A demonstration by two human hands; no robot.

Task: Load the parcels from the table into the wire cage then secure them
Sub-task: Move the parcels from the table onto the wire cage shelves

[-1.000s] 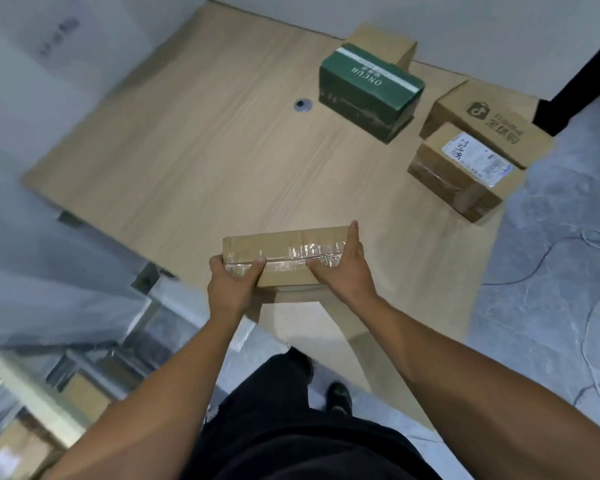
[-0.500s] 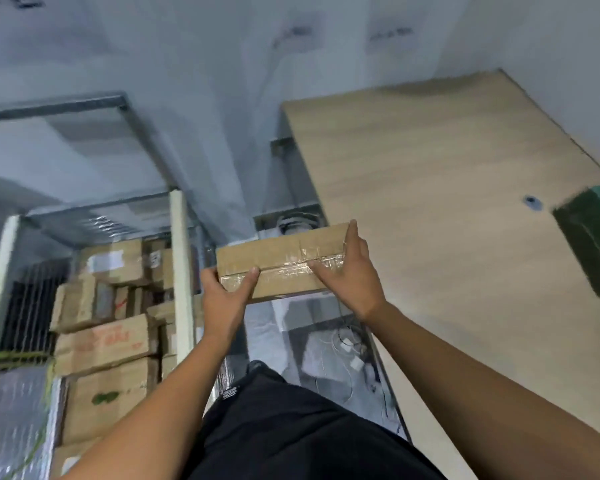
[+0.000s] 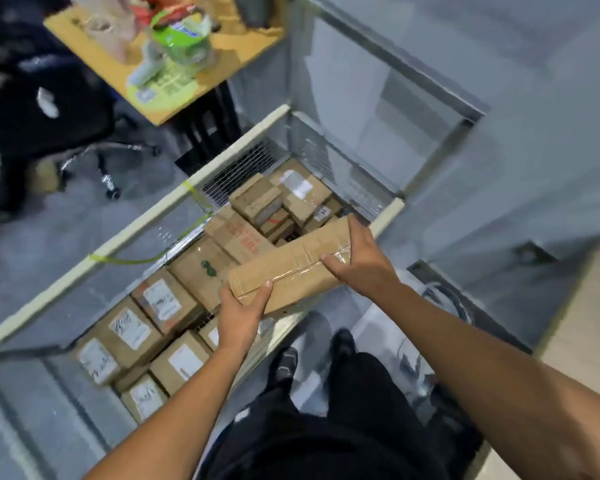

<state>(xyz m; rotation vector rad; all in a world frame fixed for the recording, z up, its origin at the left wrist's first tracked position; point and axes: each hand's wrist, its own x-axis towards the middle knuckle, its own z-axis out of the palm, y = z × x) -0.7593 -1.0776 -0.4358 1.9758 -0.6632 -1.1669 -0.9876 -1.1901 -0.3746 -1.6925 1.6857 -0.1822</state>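
Over the wire cage (image 3: 201, 174) at frame centre, taped cardboard parcel (image 3: 291, 265) gripped at both ends, my left hand (image 3: 241, 313), my right hand (image 3: 364, 261).

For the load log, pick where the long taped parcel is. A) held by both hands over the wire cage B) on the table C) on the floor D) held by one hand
A: left hand and right hand grip the parcel by its ends above the wire cage.
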